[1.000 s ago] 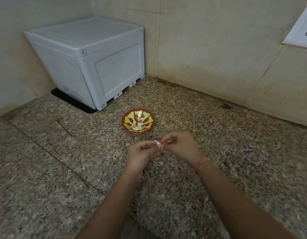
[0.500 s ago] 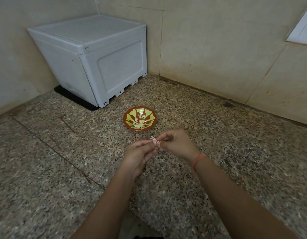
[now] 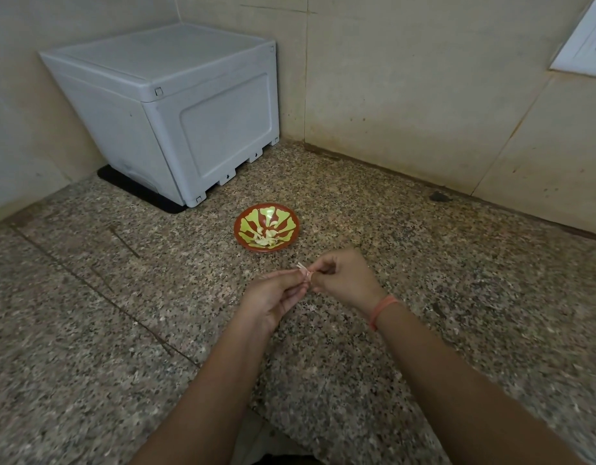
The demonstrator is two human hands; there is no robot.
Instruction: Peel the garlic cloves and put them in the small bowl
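Clove (image 3: 304, 271) 1 | left hand (image 3: 277, 297), right hand (image 3: 344, 280) pinch it | bowl (image 3: 247, 219) 1

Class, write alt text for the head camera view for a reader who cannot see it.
A left hand and a right hand pinch a garlic clove between them above a speckled stone counter. Beyond sits a small bowl, red and green, holding peeled cloves; a grey box stands in the corner.

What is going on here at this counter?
A person is peeling a garlic clove above the stone counter. The left hand and the right hand both pinch it, and a bit of papery skin sticks up between them. The small bowl beyond the hands holds several peeled cloves. This clove is not yet in it.
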